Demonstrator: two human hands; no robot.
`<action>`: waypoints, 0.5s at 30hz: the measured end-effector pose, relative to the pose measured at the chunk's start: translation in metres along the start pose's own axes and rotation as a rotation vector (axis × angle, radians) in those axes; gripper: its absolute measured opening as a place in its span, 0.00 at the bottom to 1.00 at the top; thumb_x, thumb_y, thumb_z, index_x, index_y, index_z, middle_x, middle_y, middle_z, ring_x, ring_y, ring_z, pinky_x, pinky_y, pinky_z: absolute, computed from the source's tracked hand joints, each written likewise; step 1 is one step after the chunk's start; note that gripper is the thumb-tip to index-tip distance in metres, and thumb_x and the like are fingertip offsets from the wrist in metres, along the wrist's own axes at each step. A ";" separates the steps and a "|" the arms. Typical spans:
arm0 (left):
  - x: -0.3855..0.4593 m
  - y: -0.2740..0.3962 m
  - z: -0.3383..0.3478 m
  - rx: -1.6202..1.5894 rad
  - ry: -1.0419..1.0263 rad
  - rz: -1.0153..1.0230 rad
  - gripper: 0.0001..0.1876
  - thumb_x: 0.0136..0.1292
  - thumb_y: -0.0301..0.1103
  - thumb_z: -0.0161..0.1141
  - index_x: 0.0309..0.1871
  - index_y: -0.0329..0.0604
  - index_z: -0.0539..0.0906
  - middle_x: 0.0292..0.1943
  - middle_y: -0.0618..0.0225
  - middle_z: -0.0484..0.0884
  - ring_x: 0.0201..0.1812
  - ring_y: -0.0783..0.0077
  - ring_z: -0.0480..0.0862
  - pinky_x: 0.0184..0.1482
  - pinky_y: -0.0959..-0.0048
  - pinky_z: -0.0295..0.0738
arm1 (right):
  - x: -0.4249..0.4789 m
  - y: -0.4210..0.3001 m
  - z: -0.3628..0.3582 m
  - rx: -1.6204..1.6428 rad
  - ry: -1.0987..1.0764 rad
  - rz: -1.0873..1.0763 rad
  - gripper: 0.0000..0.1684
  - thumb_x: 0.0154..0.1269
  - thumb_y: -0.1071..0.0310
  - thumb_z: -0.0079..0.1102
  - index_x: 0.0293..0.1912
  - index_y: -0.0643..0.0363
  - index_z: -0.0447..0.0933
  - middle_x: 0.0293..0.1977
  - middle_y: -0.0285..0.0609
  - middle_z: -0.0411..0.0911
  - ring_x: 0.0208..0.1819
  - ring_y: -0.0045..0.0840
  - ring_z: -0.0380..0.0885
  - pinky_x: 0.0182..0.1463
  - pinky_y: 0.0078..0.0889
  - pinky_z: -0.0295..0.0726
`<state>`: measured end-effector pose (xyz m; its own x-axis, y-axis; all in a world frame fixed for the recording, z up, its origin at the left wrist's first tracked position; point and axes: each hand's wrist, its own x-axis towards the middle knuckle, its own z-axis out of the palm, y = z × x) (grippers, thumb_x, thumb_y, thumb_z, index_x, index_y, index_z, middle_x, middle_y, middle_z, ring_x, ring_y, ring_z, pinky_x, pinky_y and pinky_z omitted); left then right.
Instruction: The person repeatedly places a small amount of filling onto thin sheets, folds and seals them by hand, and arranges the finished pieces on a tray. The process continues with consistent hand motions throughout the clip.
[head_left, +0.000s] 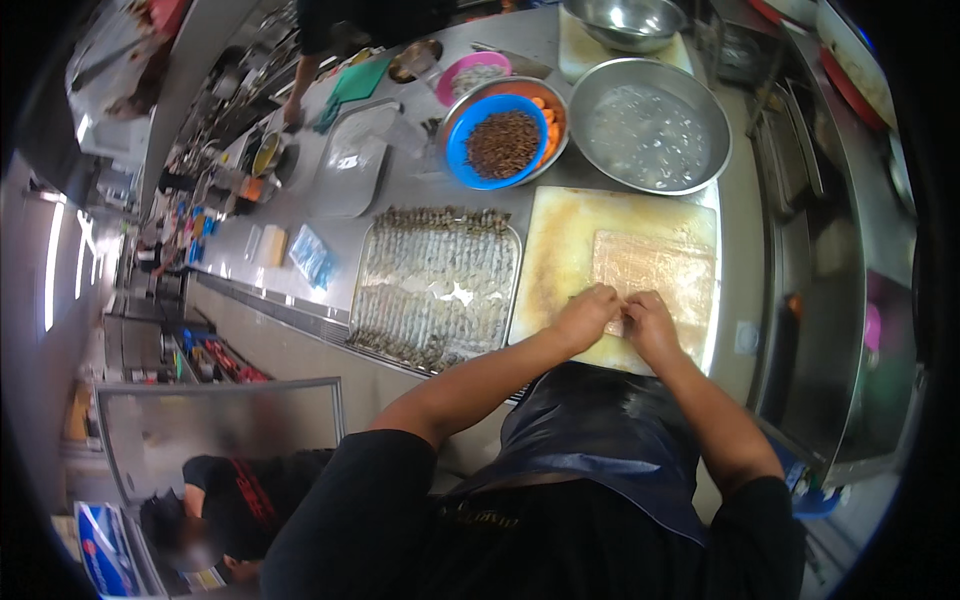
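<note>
A flat, thin beige sheet in what looks like clear wrap (654, 262) lies on a stained pale cutting board (559, 240). At the sheet's near left corner, my left hand (591, 313) and my right hand (649, 319) almost touch, fingers pinched together. My fingers hide what is between them, possibly an edge of the sheet or wrap. Left of the board, a metal tray (517, 289) holds rows of what look like shrimp. Beyond the board stands a large steel bowl of cloudy liquid (646, 127).
A blue bowl of brown bits (501, 141) sits in a steel bowl with orange pieces (553, 124). Farther left are an empty-looking metal tray (352, 169), a blue plastic packet (311, 256) and a green board (361, 79). One person's hand (292, 112) is across the counter; another person (232, 502) is at lower left.
</note>
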<state>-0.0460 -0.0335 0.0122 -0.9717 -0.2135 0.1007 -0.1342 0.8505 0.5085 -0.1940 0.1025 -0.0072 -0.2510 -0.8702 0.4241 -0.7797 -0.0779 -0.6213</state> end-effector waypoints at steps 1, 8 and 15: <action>0.002 0.003 0.005 -0.024 -0.004 0.005 0.15 0.61 0.23 0.59 0.50 0.39 0.86 0.45 0.58 0.83 0.52 0.50 0.82 0.60 0.56 0.77 | -0.004 0.001 -0.002 -0.023 0.032 0.032 0.11 0.50 0.80 0.69 0.37 0.62 0.87 0.40 0.47 0.82 0.42 0.45 0.79 0.46 0.45 0.80; -0.009 -0.004 0.035 -0.060 0.229 0.089 0.15 0.52 0.20 0.63 0.45 0.40 0.84 0.44 0.60 0.80 0.49 0.52 0.81 0.57 0.57 0.77 | -0.009 -0.005 0.002 -0.063 0.048 -0.063 0.10 0.54 0.82 0.67 0.38 0.62 0.83 0.37 0.46 0.79 0.38 0.44 0.76 0.44 0.47 0.77; -0.002 -0.008 0.029 -0.072 0.238 0.128 0.16 0.51 0.21 0.62 0.45 0.40 0.86 0.41 0.62 0.81 0.47 0.53 0.82 0.54 0.58 0.79 | -0.009 0.008 0.010 -0.090 -0.025 -0.082 0.10 0.52 0.80 0.67 0.37 0.62 0.83 0.37 0.47 0.80 0.40 0.43 0.77 0.47 0.46 0.78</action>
<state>-0.0486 -0.0258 -0.0163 -0.9059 -0.2204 0.3617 0.0091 0.8436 0.5369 -0.1917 0.1049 -0.0227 -0.1707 -0.8747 0.4535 -0.8455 -0.1063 -0.5233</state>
